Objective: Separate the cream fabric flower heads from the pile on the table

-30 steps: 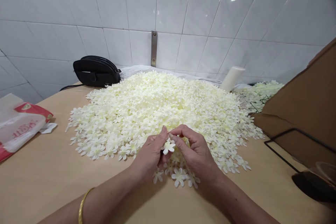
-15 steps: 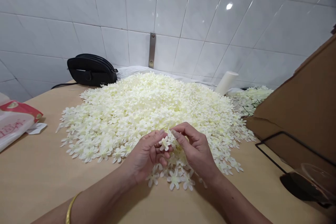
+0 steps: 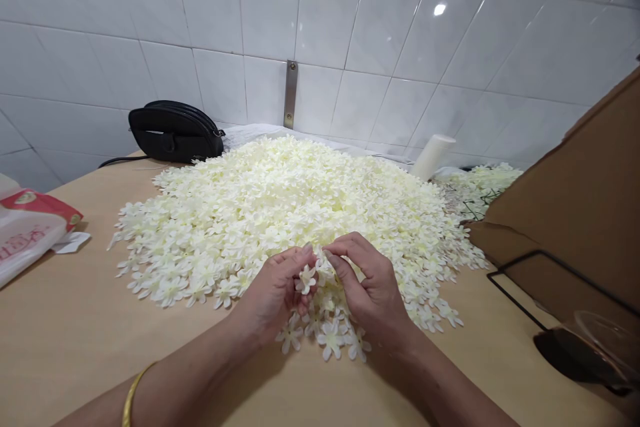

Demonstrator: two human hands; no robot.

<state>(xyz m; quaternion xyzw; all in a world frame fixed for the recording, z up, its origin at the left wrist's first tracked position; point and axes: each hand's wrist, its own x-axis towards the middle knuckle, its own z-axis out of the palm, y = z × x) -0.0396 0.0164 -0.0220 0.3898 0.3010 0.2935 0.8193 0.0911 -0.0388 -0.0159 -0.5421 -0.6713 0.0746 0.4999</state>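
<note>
Handling white artificial blossoms at mid-work, by the look of it; clock read from the hands, wearer at six. One blossom (image 3: 307, 279) is in hand. At twelve, a broad heap of loose blossoms (image 3: 280, 200) covers much of the table (image 3: 75, 347), so far more looks unhandled than handled; no exact share can be told. At two, beyond the heap, more pale flowers (image 3: 490, 180) lie among dark, thin stems; whether these are finished cannot be told. Left hand (image 3: 273, 290): half curled, thumb and forefinger nearly closed, the blossom held at the fingertips. Right hand (image 3: 373, 287): thumb and forefinger pinched almost shut beside the left fingertips, other fingers folded; white petals show between the hands, but cannot tell whether it grips them. At six, just below the hands, several blossoms (image 3: 333, 339) lie open-petalled.
</note>
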